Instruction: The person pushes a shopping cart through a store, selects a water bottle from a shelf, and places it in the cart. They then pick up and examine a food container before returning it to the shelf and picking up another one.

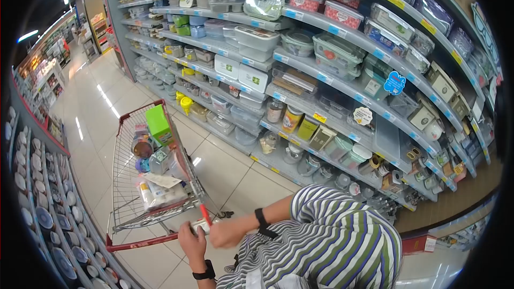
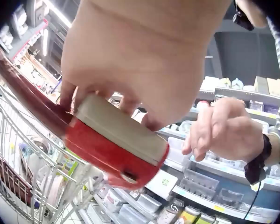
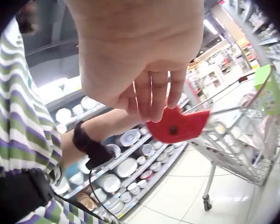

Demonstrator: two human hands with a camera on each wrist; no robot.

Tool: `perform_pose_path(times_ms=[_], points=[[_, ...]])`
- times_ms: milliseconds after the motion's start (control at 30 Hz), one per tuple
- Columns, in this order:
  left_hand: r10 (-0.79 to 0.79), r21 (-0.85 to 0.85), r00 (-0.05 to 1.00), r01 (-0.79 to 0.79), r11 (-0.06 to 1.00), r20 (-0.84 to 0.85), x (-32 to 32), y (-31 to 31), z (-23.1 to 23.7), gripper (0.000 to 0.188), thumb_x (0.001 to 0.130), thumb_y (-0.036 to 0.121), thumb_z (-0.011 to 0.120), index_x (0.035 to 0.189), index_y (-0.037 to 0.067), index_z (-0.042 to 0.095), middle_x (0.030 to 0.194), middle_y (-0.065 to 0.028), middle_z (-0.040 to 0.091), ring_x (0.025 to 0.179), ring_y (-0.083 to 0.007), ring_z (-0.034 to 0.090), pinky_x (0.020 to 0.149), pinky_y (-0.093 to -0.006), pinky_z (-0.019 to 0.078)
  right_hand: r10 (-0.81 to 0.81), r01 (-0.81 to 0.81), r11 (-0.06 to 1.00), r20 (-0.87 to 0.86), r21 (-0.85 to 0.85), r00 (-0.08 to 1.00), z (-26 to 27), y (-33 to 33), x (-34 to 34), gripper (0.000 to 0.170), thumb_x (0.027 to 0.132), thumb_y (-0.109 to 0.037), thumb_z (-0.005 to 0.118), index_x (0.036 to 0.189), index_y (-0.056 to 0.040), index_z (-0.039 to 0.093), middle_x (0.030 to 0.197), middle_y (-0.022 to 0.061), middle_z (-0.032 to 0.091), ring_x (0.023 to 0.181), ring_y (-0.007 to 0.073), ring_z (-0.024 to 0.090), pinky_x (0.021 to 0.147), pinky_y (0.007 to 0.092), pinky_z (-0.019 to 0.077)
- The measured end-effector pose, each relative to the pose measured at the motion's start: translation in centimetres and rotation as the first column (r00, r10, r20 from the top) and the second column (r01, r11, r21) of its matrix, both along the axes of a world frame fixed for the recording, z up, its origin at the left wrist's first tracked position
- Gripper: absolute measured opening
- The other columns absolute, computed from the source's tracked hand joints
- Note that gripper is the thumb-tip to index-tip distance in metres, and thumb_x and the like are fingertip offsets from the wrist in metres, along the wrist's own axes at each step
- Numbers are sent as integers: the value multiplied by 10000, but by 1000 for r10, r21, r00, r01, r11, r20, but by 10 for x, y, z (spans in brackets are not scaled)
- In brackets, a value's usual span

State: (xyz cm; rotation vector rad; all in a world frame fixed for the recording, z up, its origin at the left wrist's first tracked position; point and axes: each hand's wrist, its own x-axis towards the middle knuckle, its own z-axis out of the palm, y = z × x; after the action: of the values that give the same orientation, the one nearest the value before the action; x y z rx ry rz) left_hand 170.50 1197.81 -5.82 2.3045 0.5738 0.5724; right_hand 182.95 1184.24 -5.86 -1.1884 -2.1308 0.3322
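Note:
My left hand (image 1: 193,242) grips the handle of a shopping cart (image 1: 119,182), its fingers bent over the grey and red block (image 2: 119,140) at the handle's end. Just to the right is my right hand (image 1: 227,233), slightly blurred in the head view. Its fingers hang loosely bent in the left wrist view, with nothing in them. From the right wrist view, those fingers overlap the red end piece (image 3: 182,127) of the handle. Inside the cart lie a green box (image 1: 157,123), white packages (image 1: 155,195), a sheet of paper (image 1: 162,180) and several containers.
Shelves of plastic food boxes (image 1: 257,40) and glass jars (image 1: 309,165) run along the right. On the left, a rack holds bowls and plates (image 1: 45,218). A tiled aisle (image 1: 88,144) stretches ahead between them, past the cart.

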Motion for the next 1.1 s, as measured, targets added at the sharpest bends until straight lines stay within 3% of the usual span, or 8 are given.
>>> perform_pose_path(times_ms=[133, 233, 267, 333, 600, 767, 933, 1100], points=[[192, 326, 970, -135, 936, -150, 25, 23, 5, 347, 745, 273, 728, 964, 20, 636, 901, -163, 581, 873, -356, 575, 760, -439, 454, -288, 276, 955, -124, -107, 950, 16, -30, 79, 84, 754, -130, 605, 769, -47, 608, 721, 123, 595, 716, 339, 593, 630, 452, 474], [273, 219, 922, -217, 951, -275, 25, 61, 14, 339, 743, 332, 731, 842, 19, 645, 822, -131, 570, 767, -336, 583, 687, -423, 467, -418, 376, 878, -88, -297, 904, -2, -49, 118, 108, 808, -152, 592, 861, -69, 634, 789, 103, 625, 779, 316, 607, 654, 431, 488], [334, 281, 913, -265, 922, -236, 27, 69, 11, 295, 709, 286, 738, 701, 43, 572, 789, -105, 551, 765, -323, 566, 703, -428, 456, -427, 372, 863, -102, -341, 898, -12, -50, 130, 107, 815, -154, 587, 871, -78, 637, 812, 97, 639, 795, 307, 614, 660, 424, 493], [353, 353, 914, -269, 896, -200, 23, 92, 7, 259, 680, 261, 719, 692, 52, 566, 781, -108, 536, 780, -320, 551, 731, -431, 445, -396, 348, 838, -30, -420, 918, -27, -49, 155, 118, 816, -162, 589, 889, -96, 654, 832, 96, 660, 794, 304, 629, 672, 423, 501], [642, 602, 740, -425, 676, -200, 21, 143, -2, 108, 685, 157, 608, 724, 64, 569, 889, -92, 585, 1002, -331, 517, 950, -496, 368, -423, 318, 789, -89, -526, 902, -36, 4, 276, 171, 822, -192, 603, 911, -88, 706, 866, 120, 691, 789, 312, 655, 711, 398, 523], [709, 713, 681, -404, 574, -184, 14, 163, 0, 95, 700, 100, 591, 789, 69, 590, 1098, -67, 602, 1213, -339, 460, 1068, -564, 279, -381, 287, 773, -52, -566, 923, -53, 68, 361, 189, 826, -183, 599, 938, -68, 698, 861, 131, 690, 792, 324, 656, 719, 395, 523], [876, 711, 456, -564, 420, -156, 56, 183, -10, 214, 685, 16, 613, 892, 67, 628, 1211, -147, 557, 1267, -374, 422, 1083, -569, 263, -350, 235, 817, -130, -526, 928, -48, 171, 429, 197, 838, -176, 592, 961, -53, 686, 876, 149, 689, 810, 324, 662, 740, 380, 526], [632, 280, 766, -585, 761, -118, 184, 223, -50, 383, 718, 63, 670, 1097, 64, 616, 1187, -145, 588, 1153, -354, 529, 982, -463, 402, -313, 227, 841, -99, -491, 945, -39, 304, 512, 354, 828, -110, 600, 1177, -50, 597, 949, 124, 680, 854, 254, 669, 777, 358, 526]])
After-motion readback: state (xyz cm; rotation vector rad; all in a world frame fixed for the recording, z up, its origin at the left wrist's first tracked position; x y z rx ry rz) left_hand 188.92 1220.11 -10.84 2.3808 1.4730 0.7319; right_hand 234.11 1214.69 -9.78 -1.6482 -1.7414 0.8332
